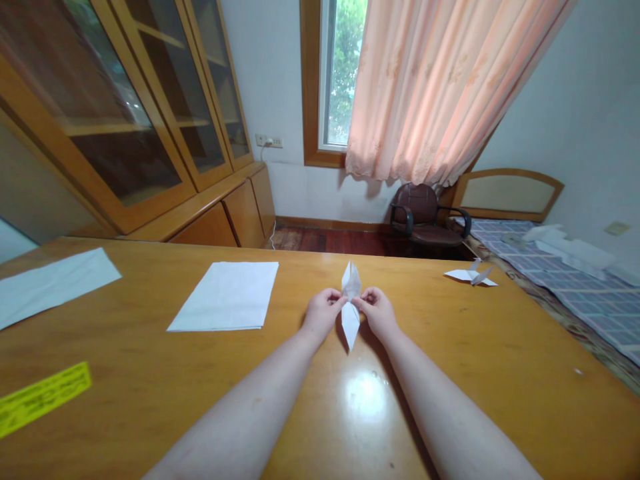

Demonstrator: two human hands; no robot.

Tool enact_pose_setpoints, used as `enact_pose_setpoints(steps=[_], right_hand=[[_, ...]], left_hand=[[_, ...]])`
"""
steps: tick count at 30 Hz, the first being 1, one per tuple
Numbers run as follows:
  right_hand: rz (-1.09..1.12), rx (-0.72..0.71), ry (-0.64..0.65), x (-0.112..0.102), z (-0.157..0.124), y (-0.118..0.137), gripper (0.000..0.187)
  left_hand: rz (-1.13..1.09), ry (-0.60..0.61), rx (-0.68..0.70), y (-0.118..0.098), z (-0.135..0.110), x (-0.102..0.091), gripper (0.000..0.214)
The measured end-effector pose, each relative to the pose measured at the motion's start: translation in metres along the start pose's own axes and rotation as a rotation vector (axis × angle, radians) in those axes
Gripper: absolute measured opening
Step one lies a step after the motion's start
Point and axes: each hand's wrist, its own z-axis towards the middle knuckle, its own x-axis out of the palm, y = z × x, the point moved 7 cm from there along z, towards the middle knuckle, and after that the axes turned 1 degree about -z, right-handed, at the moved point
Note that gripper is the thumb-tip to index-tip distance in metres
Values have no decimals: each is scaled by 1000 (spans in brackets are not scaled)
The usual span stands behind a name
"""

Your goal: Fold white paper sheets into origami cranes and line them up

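Between my two hands is a piece of white folded paper (351, 321), a long narrow diamond pointed at its near end and split into two tips at the far end. My left hand (324, 312) pinches its left edge near the middle, thumb and fingers pressed together. On the opposite edge, my right hand (379, 312) pinches it the same way. A folded paper crane (471, 275) with spread wings rests on the table to the right, apart from my hands. Left of my hands lies a stack of white paper sheets (227, 297).
The wooden table (200, 400) carries another white sheet (55, 283) at far left and a yellow strip with writing (45, 398) nearer. Beyond it are a glass-door cabinet (150, 120), a brown armchair (423, 213) and a bed (565, 267). A pink curtain (430, 87) partly covers the window.
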Motion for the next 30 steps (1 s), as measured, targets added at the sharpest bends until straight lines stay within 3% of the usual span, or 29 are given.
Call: enact_pose_setpoints(steps=[7, 11, 17, 30], right_hand=[[113, 70, 29, 2, 3, -8, 42], [134, 164, 134, 6, 2, -10, 52], [-20, 190, 181, 5, 0, -12, 28], [-83, 124, 321, 15, -4, -11, 22]], left_hand=[[-179, -14, -70, 7, 1, 0, 23], [-260, 37, -113, 12, 2, 4, 33], [-323, 146, -169, 19, 3, 12, 22], [-294, 139, -151, 22, 5, 9, 25]])
